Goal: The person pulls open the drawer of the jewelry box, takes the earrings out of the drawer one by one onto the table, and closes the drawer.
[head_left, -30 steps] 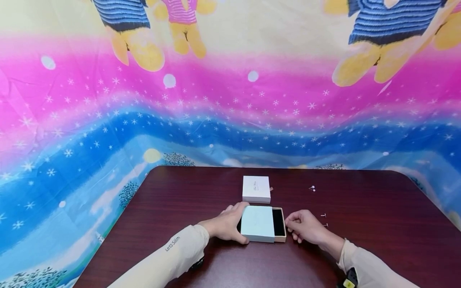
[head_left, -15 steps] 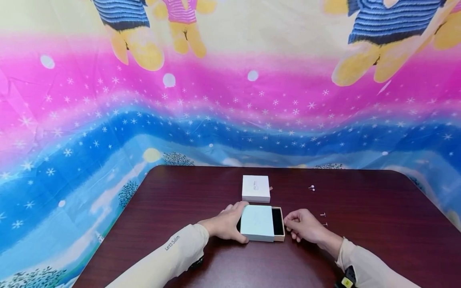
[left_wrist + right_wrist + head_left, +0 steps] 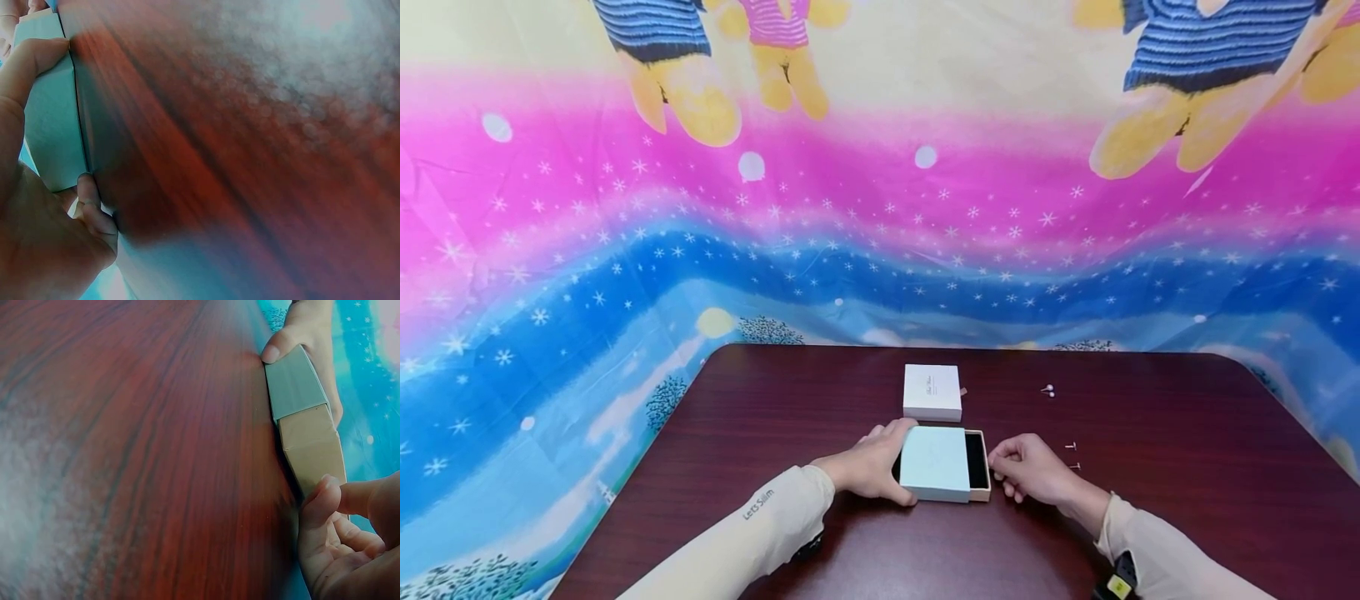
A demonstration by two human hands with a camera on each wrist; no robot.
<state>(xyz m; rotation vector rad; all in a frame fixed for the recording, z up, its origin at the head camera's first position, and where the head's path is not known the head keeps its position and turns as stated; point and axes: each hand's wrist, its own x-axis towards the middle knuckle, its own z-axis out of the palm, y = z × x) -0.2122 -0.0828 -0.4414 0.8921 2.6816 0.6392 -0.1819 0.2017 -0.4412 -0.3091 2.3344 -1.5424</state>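
Observation:
A mint-green box sleeve (image 3: 934,464) lies on the table, with its cardboard drawer (image 3: 981,493) sticking out on the right. Black lining shows inside the drawer. My left hand (image 3: 872,468) grips the sleeve at its left end, the thumb on the near side and the other fingers toward the far side. At the drawer's outer end, my right hand (image 3: 1030,471) has its fingers curled, thumb and forefinger pinching there. In the right wrist view the thumb tip meets the end of the tan drawer (image 3: 312,447); whether a pull tab lies between the fingertips is hidden.
A white box (image 3: 932,392) with a small tab on its right side stands behind the green one. Farther right lie a pair of small pearl-topped pieces (image 3: 1049,390) and two tiny pin-like pieces (image 3: 1071,446). A patterned cloth (image 3: 880,208) hangs behind the table.

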